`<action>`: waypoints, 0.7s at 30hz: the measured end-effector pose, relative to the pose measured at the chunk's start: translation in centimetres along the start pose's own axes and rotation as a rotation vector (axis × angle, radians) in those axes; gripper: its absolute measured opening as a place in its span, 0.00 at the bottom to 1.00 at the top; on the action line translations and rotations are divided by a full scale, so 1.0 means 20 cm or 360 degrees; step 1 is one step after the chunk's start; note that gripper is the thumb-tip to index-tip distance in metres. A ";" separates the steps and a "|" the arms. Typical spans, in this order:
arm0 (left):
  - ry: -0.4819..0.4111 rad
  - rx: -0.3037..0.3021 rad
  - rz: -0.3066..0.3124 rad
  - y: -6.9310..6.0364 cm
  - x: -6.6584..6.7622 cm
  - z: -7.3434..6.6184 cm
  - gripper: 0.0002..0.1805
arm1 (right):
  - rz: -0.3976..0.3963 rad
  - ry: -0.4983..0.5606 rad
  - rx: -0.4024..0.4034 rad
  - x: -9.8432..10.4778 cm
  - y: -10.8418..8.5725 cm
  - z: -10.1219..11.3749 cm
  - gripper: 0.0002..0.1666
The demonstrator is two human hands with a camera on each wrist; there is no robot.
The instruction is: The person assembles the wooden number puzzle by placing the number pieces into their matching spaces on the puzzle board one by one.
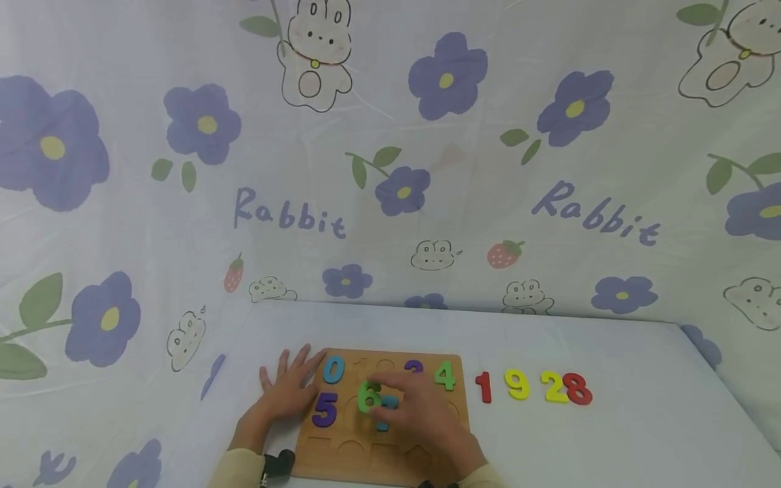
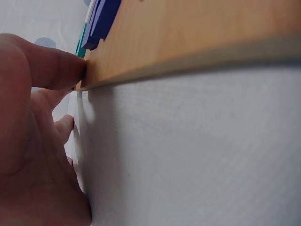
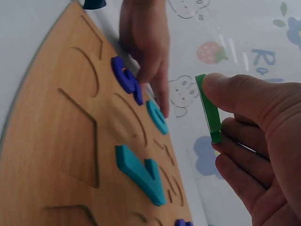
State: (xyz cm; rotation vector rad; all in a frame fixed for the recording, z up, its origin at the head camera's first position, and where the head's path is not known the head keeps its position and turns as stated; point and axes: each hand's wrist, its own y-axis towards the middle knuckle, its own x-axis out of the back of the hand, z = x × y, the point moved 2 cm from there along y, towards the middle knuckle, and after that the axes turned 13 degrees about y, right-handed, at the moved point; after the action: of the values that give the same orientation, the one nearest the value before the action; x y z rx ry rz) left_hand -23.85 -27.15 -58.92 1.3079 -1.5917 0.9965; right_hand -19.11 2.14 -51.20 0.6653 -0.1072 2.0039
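Observation:
My right hand (image 1: 421,410) pinches a green number 6 (image 1: 363,393) between thumb and fingers above the wooden number board (image 1: 323,461). In the right wrist view the green 6 (image 3: 210,110) shows edge-on, clear of the board. Below it on the board lies a blue 7 (image 3: 138,174), partly hidden by the right hand in the head view. My left hand (image 1: 291,390) rests at the board's left edge with fingers spread; its thumb (image 2: 61,68) touches the edge. Beside that hand sit a blue 0 (image 1: 333,370) and a purple 5 (image 1: 325,410) on the board.
A green 4 (image 1: 445,375) and a partly hidden purple 3 (image 1: 413,367) are in the board's top row. Right of the board, a red 1 (image 1: 484,387), yellow 9 (image 1: 516,384), yellow 2 (image 1: 554,387) and red 8 (image 1: 577,389) lie on the white table (image 1: 641,434).

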 end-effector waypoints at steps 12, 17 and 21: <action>0.0006 -0.0006 0.0015 -0.01 -0.01 0.01 0.38 | 0.0078 0.0007 -0.0153 -0.15 0.05 -0.08 0.32; 0.0017 -0.0005 0.0018 0.00 0.00 0.01 0.38 | 0.0131 -0.0049 -0.0146 -0.17 0.07 -0.08 0.27; 0.0024 -0.0008 0.0010 0.00 0.00 0.01 0.38 | 0.0172 -0.0118 -0.0127 -0.21 0.09 -0.10 0.24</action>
State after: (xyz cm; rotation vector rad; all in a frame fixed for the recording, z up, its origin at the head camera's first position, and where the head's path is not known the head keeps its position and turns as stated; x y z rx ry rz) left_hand -23.83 -27.36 -59.02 1.2899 -1.5871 1.0031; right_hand -19.86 -1.32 -54.55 0.6953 -0.2714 2.0665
